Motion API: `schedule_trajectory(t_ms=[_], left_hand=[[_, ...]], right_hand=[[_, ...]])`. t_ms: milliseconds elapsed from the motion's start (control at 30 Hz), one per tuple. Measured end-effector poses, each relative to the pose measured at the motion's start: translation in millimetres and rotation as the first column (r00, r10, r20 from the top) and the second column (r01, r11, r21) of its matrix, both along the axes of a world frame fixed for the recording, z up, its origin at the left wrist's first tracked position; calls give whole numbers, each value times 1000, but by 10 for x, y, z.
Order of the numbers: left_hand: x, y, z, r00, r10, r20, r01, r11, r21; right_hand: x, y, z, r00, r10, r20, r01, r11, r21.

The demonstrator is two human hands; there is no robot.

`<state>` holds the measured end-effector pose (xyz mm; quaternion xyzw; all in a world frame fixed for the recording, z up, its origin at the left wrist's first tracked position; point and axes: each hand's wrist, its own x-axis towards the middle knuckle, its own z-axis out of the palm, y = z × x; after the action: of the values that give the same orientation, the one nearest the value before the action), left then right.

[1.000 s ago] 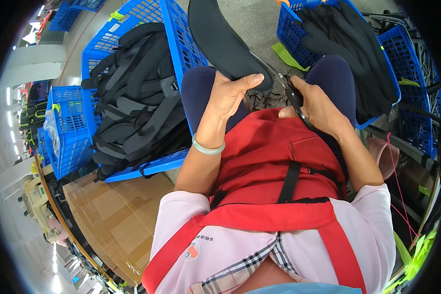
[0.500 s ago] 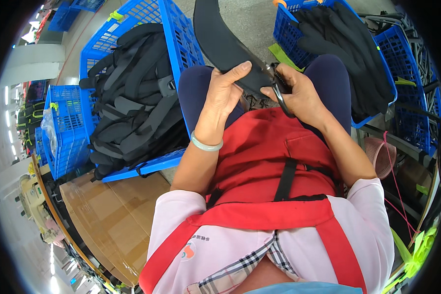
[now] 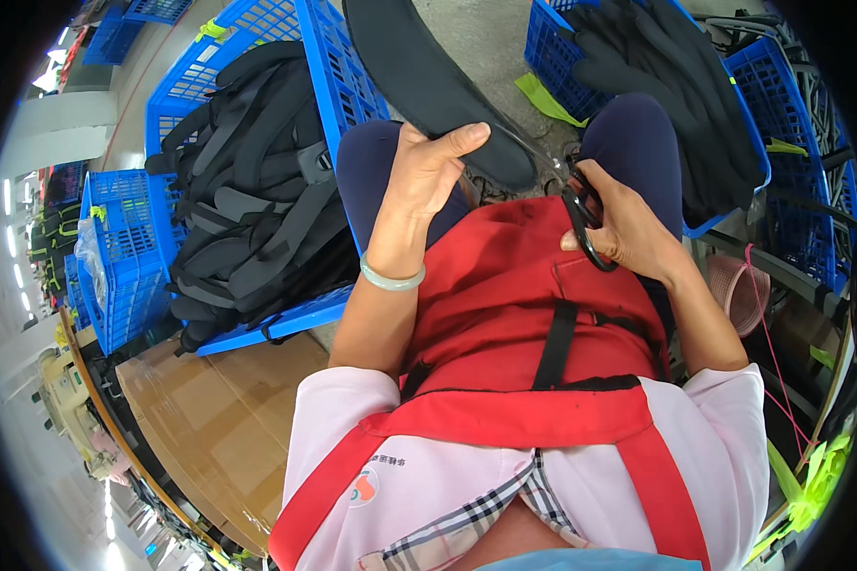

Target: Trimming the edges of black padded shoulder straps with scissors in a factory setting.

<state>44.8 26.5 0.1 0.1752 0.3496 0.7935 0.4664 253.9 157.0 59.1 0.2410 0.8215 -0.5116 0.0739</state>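
Black and padded, a curved strap slants away over the gap between the knees, its rounded end nearest the person. The left hand grips it near that end, thumb on top and fingers beneath, probably to keep it steady. The right hand grasps black-handled scissors, blades pointing along the strap's edge; whether they touch cannot be told. Behind them lies a red apron, likely shielding the clothes. Blue crates flank the legs, apparently for easy reach: the left crate holds tangled straps, the right crate dark padded strips.
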Motion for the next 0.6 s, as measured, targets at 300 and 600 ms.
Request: schedule_trajectory(t_ms=[300,600], left_hand=[[49,-22,-5,999,24,21,-24,1000,-8],[62,-10,-13,1000,-8,12,8,1000,0]], right_hand=[[-97,-27,-147,999,13,-49,-11,1000,26],[-194,-55,-177,991,-59,-122,66,996,55]])
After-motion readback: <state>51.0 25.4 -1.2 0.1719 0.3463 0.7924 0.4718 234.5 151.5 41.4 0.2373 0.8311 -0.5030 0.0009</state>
